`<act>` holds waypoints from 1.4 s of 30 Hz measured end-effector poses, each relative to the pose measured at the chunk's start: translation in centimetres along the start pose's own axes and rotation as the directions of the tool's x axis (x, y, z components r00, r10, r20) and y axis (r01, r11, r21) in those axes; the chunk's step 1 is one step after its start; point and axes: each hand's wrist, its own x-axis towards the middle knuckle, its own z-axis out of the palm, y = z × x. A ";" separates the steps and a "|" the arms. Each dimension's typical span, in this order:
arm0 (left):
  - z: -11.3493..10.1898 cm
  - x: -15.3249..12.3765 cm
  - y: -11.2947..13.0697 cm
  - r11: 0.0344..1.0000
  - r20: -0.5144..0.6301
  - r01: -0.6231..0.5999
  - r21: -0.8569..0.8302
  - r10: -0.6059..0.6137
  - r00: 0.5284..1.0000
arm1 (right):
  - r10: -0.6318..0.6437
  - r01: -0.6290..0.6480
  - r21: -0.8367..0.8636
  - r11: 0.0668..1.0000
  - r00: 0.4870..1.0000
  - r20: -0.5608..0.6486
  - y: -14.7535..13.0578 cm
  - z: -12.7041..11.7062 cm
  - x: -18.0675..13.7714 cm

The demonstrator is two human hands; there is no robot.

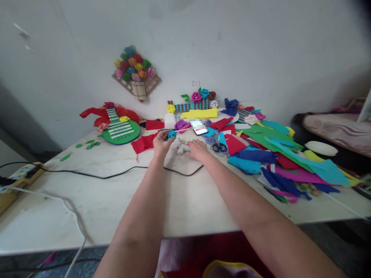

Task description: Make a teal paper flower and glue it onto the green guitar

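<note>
My left hand [162, 143] is closed in a pinch on a blue paper flower [171, 134]. A thin wooden stick [183, 130] reaches out to the right from beside the flower; whether the two are joined I cannot tell. Just to the right, my right hand [198, 150] is low over the table with its fingers curled against a small whitish-grey crumpled thing [181, 147], whose kind is unclear. Red paper [143, 144] lies left of my left hand. Scissors [219, 147] with dark handles lie right of my right hand.
Coloured paper sheets [261, 137] cover the table's right side. A phone [199, 129] lies beyond my hands. A green and red paper guitar [121, 130] stands at the back left. A black cable [104, 177] crosses the table from a power strip [21, 179].
</note>
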 end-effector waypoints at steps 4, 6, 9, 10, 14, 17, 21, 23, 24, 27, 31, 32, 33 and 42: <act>0.1 -0.1 0.1 1.000 -0.008 -0.003 0.008 0.003 1.000 | 0.004 -0.004 -0.009 1.000 0.999 -0.041 0.1 -0.3 -0.1; 0.2 -0.1 0.2 1.000 -0.021 0.006 -0.025 -0.006 1.000 | 0.026 -0.027 -0.010 1.000 0.999 -0.032 0.6 -0.7 -0.1; 0.2 0.0 0.2 0.995 -0.048 0.022 -0.102 -0.027 0.998 | 0.056 -0.055 0.014 0.998 0.997 -0.052 1.8 -1.3 -0.1; 0.1 0.1 0.2 0.992 -0.058 0.027 -0.126 -0.035 0.998 | 0.057 -0.054 0.036 0.998 0.996 -0.073 2.2 -1.4 -0.1; -0.2 0.3 0.0 0.978 -0.111 0.045 -0.201 -0.069 0.991 | 0.163 -0.134 0.241 0.961 0.981 -0.106 4.2 -1.7 0.0; -0.4 0.2 0.0 0.970 -0.122 0.060 -0.236 -0.091 0.988 | 0.170 -0.119 0.556 0.823 0.985 -0.041 5.1 -1.7 -0.1; -0.3 0.1 0.2 0.962 -0.102 0.074 -0.263 -0.104 0.989 | 0.052 -0.006 0.899 0.438 0.998 -0.018 5.5 -1.6 -0.2; -0.2 0.1 0.2 0.961 -0.103 0.066 -0.269 -0.097 0.990 | 0.004 0.042 0.953 0.300 0.999 -0.045 5.5 -1.4 -0.2; -0.2 0.1 0.2 0.962 -0.102 0.063 -0.267 -0.093 0.990 | -0.011 0.055 0.964 0.262 0.998 -0.054 5.4 -1.3 -0.1; -0.1 0.2 0.1 0.969 -0.084 0.054 -0.243 -0.077 0.993 | -0.035 0.081 0.971 0.223 0.997 -0.075 5.2 -1.2 0.2; 0.0 0.1 0.0 0.979 -0.040 0.035 -0.202 -0.044 0.998 | -0.032 0.099 0.966 0.237 0.995 -0.094 5.1 -1.0 0.6; 0.1 0.1 0.0 0.981 -0.031 0.031 -0.193 -0.038 0.999 | -0.026 0.101 0.964 0.244 0.995 -0.098 5.1 -1.0 0.6; 0.1 0.1 0.0 0.982 -0.024 0.029 -0.188 -0.034 0.999 | -0.020 0.103 0.963 0.251 0.995 -0.101 5.1 -1.0 0.7; 0.3 0.2 -0.1 0.978 -0.002 0.053 -0.201 -0.054 0.999 | 0.044 0.114 0.958 0.264 0.991 -0.130 4.5 -1.2 0.6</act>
